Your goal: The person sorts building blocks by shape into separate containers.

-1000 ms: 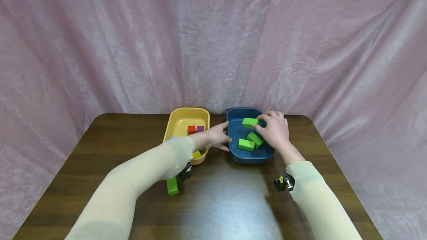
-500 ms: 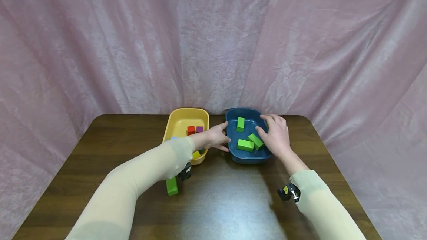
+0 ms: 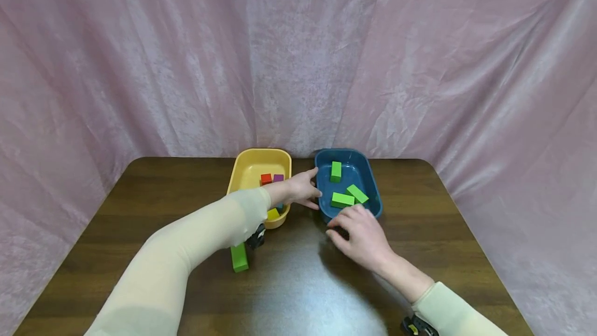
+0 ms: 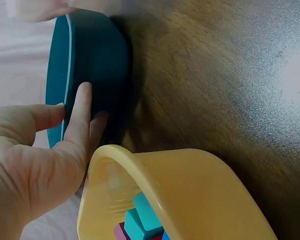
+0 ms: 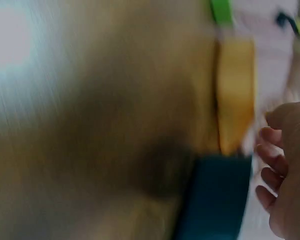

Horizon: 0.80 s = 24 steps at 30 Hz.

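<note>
My left hand reaches across the yellow bin and rests spread, fairly straight fingers against the left wall of the blue bin. In the left wrist view, one fingertip is right at the blue bin's rim. Green rectangular blocks lie in the blue bin, one near its back and two towards its front. My right hand, fingers loosely bent and holding nothing, is in front of the blue bin and overlaps its front edge. Another green block lies on the table, partly hidden by my left arm.
Inside the yellow bin are a red block, a purple block, a yellow block and teal ones. A pink curtain hangs behind the wooden table. The right wrist view is blurred.
My right hand lets go of a green block at the back of the blue bin, then comes out and moves towards me and leftward. The left hand stays at the bin.
</note>
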### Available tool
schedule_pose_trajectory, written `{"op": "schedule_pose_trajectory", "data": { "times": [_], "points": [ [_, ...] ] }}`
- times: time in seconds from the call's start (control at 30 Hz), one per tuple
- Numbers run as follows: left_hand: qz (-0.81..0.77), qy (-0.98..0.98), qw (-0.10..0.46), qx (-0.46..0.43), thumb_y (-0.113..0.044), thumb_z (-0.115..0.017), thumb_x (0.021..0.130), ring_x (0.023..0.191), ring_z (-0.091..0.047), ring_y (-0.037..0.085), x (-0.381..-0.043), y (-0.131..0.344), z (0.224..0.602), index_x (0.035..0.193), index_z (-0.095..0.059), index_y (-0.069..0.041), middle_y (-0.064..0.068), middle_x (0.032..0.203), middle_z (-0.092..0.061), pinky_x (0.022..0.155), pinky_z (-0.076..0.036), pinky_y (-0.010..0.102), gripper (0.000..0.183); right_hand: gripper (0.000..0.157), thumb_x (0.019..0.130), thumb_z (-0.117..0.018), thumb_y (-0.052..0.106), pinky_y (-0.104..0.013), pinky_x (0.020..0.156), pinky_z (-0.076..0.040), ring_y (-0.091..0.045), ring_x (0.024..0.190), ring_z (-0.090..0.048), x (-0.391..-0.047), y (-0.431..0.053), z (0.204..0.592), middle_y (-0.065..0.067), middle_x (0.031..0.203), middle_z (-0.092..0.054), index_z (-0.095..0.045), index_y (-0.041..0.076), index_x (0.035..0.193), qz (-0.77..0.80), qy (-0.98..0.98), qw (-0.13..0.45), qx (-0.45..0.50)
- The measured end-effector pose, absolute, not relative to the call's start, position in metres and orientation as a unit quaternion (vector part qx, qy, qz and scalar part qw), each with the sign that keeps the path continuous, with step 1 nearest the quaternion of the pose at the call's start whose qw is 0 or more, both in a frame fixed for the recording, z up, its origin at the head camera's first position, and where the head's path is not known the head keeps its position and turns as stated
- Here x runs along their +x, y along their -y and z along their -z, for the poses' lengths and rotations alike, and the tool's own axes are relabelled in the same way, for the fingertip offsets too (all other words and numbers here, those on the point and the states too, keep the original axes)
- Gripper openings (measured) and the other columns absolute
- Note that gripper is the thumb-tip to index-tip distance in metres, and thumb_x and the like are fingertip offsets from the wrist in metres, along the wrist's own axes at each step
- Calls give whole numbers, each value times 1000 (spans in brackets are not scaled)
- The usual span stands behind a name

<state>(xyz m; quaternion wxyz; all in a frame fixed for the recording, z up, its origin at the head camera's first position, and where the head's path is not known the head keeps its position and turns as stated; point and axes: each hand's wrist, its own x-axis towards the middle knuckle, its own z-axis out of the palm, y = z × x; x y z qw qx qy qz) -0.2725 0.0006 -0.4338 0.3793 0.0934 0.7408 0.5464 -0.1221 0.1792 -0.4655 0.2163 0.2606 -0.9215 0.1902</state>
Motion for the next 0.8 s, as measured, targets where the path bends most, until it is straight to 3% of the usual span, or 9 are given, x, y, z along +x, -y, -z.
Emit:
{"op": "schedule_pose_trajectory", "data": {
  "times": [0.17,0.27,0.47,0.57,0.67,0.8],
  "points": [
    [-536,-748,379,97,5,-59,100,129,-55,42,-274,0,433,166,-3,-19,30,156,-33,82,-60,44,90,29,91,-74,46,-34,79,-47,-12,93,-52,-108,-129,477,10,96,-65,-78,21,104,-160,931,89,315],
    [-533,-747,383,100,6,-58,100,129,-55,40,-274,0,433,166,-1,-19,30,157,-31,83,-60,44,91,44,90,-68,61,-32,77,-47,-12,91,-51,-107,-96,482,10,97,-63,-76,21,106,-140,935,44,322],
    [-535,-746,385,98,6,-58,100,124,-58,39,-273,0,432,166,-2,-19,30,157,-30,83,-60,44,91,71,81,-49,88,-33,69,-47,-15,86,-53,-110,-31,495,7,87,-59,-70,21,90,-112,952,32,283],
    [-536,-744,387,99,5,-58,100,124,-58,40,-273,0,431,166,-2,-20,30,158,-29,86,-59,45,90,84,79,-42,93,-35,71,-50,-19,91,-57,-113,-7,497,2,93,-62,-69,19,108,-102,961,31,254],
    [-539,-741,389,99,6,-58,100,127,-56,42,-273,0,430,166,-2,-21,30,160,-25,87,-58,47,91,91,78,-48,91,-38,76,-53,-22,99,-60,-117,7,498,-1,105,-64,-60,18,131,-103,965,56,234],
    [-546,-735,389,99,6,-57,100,128,-54,44,-272,0,431,166,-1,-20,31,162,-21,86,-59,47,91,79,80,-65,77,-38,75,-53,-23,96,-60,-121,11,502,-2,105,-64,-57,18,132,-102,961,107,233]
  ]
}}
